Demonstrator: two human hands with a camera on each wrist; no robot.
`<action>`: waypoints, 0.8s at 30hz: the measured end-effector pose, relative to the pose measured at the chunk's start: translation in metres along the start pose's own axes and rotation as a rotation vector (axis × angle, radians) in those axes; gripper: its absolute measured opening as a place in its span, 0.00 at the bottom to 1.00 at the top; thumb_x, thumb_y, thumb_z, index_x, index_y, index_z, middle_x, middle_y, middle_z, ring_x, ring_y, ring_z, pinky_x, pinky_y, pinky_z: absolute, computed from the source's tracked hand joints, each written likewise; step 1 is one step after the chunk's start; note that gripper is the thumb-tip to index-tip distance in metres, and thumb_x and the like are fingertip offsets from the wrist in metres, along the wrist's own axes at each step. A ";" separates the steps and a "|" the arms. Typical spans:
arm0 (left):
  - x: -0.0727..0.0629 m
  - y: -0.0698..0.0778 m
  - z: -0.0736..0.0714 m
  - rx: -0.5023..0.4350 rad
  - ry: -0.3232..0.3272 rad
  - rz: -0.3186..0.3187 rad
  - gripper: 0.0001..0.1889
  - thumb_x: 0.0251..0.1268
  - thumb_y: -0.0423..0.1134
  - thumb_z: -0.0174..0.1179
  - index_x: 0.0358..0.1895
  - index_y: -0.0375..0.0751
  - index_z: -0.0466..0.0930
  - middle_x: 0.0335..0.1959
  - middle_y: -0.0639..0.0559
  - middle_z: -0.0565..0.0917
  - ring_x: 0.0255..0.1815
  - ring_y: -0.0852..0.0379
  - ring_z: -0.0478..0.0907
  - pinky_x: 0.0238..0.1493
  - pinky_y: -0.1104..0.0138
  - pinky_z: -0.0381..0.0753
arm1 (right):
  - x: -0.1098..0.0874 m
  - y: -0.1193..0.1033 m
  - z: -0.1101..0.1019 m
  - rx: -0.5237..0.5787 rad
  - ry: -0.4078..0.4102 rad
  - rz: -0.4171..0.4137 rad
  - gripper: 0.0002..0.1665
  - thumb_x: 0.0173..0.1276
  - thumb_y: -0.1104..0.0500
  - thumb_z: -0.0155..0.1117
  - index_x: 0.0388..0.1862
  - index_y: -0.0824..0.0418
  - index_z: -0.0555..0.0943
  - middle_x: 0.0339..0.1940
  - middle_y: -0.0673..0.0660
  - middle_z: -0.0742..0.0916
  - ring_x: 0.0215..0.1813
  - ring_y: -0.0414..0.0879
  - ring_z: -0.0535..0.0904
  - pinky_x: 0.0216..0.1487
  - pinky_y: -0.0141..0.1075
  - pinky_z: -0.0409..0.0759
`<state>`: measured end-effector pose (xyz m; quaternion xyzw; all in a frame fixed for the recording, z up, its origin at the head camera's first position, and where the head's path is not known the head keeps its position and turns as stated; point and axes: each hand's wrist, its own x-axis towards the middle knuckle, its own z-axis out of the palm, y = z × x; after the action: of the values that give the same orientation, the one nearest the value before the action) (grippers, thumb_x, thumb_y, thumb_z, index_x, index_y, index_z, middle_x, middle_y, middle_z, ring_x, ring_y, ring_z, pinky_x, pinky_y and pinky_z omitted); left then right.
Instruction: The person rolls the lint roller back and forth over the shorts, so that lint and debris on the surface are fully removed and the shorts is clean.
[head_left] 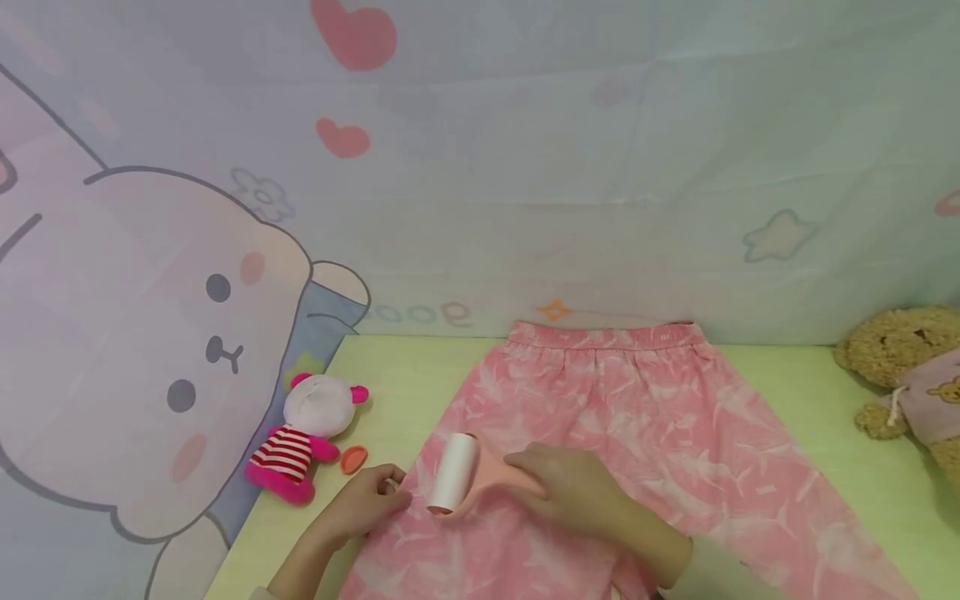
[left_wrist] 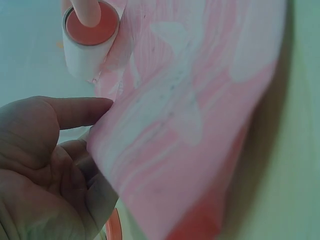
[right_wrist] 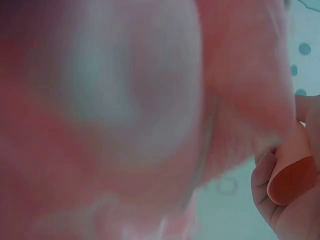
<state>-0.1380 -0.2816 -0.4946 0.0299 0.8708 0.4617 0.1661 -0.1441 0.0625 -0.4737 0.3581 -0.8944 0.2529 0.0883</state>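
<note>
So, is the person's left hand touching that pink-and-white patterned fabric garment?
Touching. The left wrist view shows it: the left hand pinches the garment at its edge, without a gap.

From my end this looks like a home, perhaps a child's room or a corner dressed as one (I can't tell which from my screens). A creased cloth [head_left: 525,125] printed with a huge cartoon rabbit [head_left: 142,333], red hearts [head_left: 362,37] and an outlined star [head_left: 780,237] hangs behind a pale yellow table [head_left: 420,375]. A plush toy [head_left: 288,450] in stripes lies at the left, a brown teddy bear [head_left: 892,342] at the right; between them, the pink gathered-waist garment [head_left: 600,392] and lint roller [head_left: 454,471] are household things too.
</note>
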 end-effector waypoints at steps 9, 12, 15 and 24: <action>0.001 0.000 0.001 0.004 -0.002 0.017 0.10 0.64 0.38 0.68 0.42 0.36 0.81 0.24 0.52 0.78 0.25 0.58 0.73 0.23 0.68 0.70 | 0.013 -0.018 0.015 -0.022 0.012 -0.040 0.13 0.76 0.44 0.63 0.50 0.47 0.88 0.39 0.41 0.87 0.38 0.36 0.83 0.37 0.38 0.82; 0.001 0.000 0.001 0.012 -0.001 0.028 0.09 0.65 0.38 0.68 0.41 0.37 0.81 0.23 0.52 0.77 0.23 0.59 0.71 0.21 0.68 0.68 | 0.016 -0.021 0.018 -0.029 -0.011 -0.052 0.12 0.77 0.44 0.63 0.49 0.46 0.87 0.39 0.40 0.87 0.38 0.36 0.83 0.36 0.37 0.82; 0.002 0.000 0.001 0.017 -0.005 0.035 0.08 0.65 0.36 0.67 0.41 0.36 0.81 0.23 0.52 0.77 0.23 0.59 0.70 0.22 0.69 0.67 | 0.018 -0.025 0.021 -0.033 -0.032 -0.055 0.12 0.76 0.44 0.63 0.48 0.46 0.87 0.38 0.41 0.86 0.37 0.36 0.82 0.34 0.37 0.81; 0.002 -0.002 0.000 0.025 -0.011 0.028 0.07 0.66 0.36 0.67 0.41 0.36 0.81 0.24 0.52 0.77 0.24 0.58 0.70 0.22 0.68 0.68 | 0.017 -0.029 0.023 -0.021 -0.046 -0.059 0.15 0.75 0.45 0.65 0.52 0.50 0.88 0.38 0.44 0.86 0.35 0.36 0.80 0.34 0.35 0.81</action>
<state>-0.1393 -0.2820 -0.4967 0.0470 0.8751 0.4529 0.1641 -0.1359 0.0231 -0.4767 0.3891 -0.8879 0.2324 0.0789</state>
